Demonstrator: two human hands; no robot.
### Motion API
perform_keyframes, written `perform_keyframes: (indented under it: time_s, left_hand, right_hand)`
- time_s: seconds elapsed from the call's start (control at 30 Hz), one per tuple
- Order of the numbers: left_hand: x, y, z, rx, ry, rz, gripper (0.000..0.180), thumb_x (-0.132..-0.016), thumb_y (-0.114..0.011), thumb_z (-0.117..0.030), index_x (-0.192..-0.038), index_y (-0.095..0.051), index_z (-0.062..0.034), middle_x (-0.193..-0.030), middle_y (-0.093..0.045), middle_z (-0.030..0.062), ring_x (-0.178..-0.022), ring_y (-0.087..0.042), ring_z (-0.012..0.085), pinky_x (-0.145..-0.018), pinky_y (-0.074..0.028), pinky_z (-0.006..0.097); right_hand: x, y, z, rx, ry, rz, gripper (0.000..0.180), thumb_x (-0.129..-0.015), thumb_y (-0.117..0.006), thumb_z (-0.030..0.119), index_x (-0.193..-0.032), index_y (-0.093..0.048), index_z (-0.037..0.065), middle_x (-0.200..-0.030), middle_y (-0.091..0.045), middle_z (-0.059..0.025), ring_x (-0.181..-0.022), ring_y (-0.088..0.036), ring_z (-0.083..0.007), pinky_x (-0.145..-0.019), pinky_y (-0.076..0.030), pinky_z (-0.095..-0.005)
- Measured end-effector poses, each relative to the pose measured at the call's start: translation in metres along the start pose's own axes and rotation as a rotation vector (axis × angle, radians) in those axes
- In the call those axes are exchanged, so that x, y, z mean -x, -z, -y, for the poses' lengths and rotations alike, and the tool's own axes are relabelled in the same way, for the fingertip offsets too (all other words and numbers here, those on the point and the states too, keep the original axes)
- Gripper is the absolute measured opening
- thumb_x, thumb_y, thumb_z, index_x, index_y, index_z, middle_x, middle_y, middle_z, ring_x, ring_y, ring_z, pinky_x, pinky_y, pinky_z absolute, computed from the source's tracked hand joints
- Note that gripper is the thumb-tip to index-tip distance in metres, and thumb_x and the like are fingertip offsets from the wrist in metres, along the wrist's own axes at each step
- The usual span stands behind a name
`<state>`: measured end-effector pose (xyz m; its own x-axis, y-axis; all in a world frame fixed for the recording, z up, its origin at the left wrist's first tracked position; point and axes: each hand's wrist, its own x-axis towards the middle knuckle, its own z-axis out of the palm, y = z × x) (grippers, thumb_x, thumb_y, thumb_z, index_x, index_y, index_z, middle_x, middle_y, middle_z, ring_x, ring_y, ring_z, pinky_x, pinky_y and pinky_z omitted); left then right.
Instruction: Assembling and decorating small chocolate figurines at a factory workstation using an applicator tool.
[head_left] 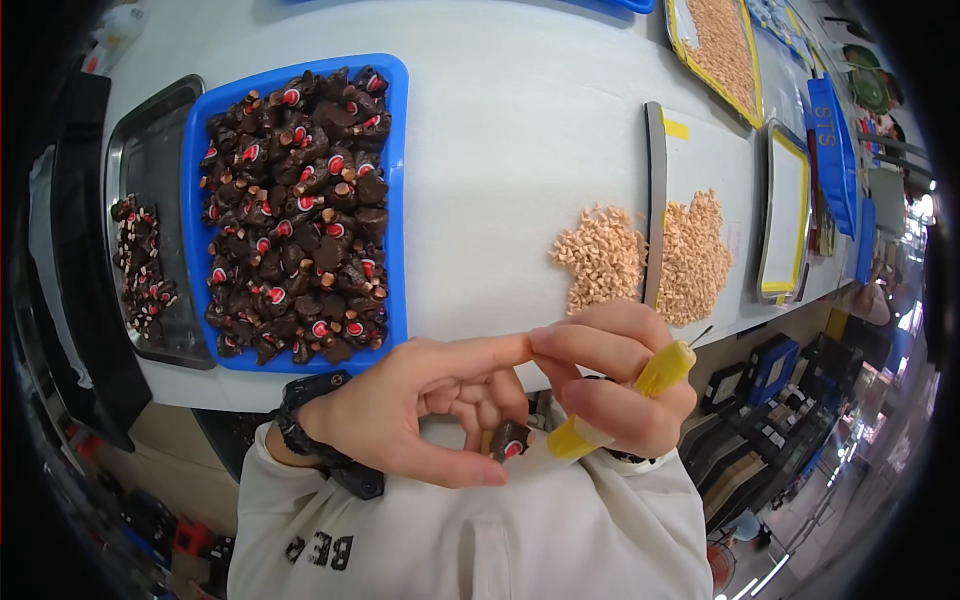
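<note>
Between thumb and fingers, my left hand (430, 410) holds a small dark brown moulded piece (512, 442) with a red and white spot. A slim tool with a yellow-wrapped handle (665, 368) lies in my right hand (620, 375), its thin metal tip pointing up and right. The fingertips of my right thumb and index finger meet the tip of my left index finger; whether anything tiny is pinched there I cannot make out. To the left, a blue tray (397, 200) is full of similar brown pieces (290, 215) with red and white spots and copper-coloured ends.
A metal tray (180, 190) with smaller brown pieces stands at far left. Right of the middle lie two heaps of small beige parts (600, 258), with a grey strip (655, 200) between them. Yellow-edged trays (785, 215) and a blue bin (832, 150) stand farther right.
</note>
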<state>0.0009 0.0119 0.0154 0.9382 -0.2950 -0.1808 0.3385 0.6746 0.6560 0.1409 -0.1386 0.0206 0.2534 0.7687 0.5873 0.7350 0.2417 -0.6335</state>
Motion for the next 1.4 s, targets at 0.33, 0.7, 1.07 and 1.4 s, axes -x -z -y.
perform_keyframes:
  time_s: [0.33, 0.7, 1.07, 1.4]
  left_hand:
    - [-0.005, -0.002, 0.004, -0.074, -0.136, -0.129, 0.068, -0.073, -0.070, 0.005, -0.132, -0.037, 0.0015, -0.099, -0.056, 0.0085, -0.081, -0.056, 0.0094, -0.069, -0.049, 0.022]
    - [-0.008, 0.001, 0.013, -0.253, -0.481, -0.366, 0.038, -0.070, -0.070, 0.010, -0.106, -0.059, 0.0046, -0.096, -0.052, 0.0097, -0.086, -0.060, 0.0151, -0.074, -0.054, 0.025]
    - [-0.006, 0.000, 0.011, -0.327, -0.583, -0.431, 0.037, -0.065, -0.072, 0.011, -0.101, -0.062, 0.0042, -0.093, -0.056, 0.0116, -0.078, -0.061, 0.0156, -0.070, -0.052, 0.026]
    - [0.056, 0.001, -0.019, -1.011, -0.498, -0.856, 0.040, -0.069, -0.069, 0.003, -0.108, -0.060, 0.0016, -0.100, -0.060, 0.0118, -0.077, -0.061, 0.0136, -0.065, -0.048, 0.020]
  right_hand:
    - [-0.001, -0.002, 0.003, -0.015, -0.014, -0.185, 0.035, -0.053, -0.068, -0.011, -0.078, -0.049, 0.004, -0.088, -0.063, -0.0182, -0.064, -0.055, -0.0220, -0.049, -0.044, -0.0269]
    - [-0.003, 0.000, 0.016, -0.054, -0.133, -0.036, 0.030, -0.060, -0.071, -0.012, -0.077, -0.051, 0.002, -0.088, -0.064, -0.0178, -0.062, -0.057, -0.0227, -0.050, -0.047, -0.0278]
    - [-0.001, -0.020, 0.025, 0.074, -0.105, -0.120, 0.028, -0.059, -0.069, -0.013, -0.075, -0.051, 0.002, -0.093, -0.065, -0.0218, -0.062, -0.058, -0.0237, -0.051, -0.050, -0.0281]
    - [-0.001, -0.008, 0.019, -0.129, -0.269, -0.133, 0.024, -0.066, -0.062, -0.011, -0.078, -0.047, 0.003, -0.095, -0.063, -0.0272, -0.083, -0.063, -0.0346, -0.075, -0.049, -0.0397]
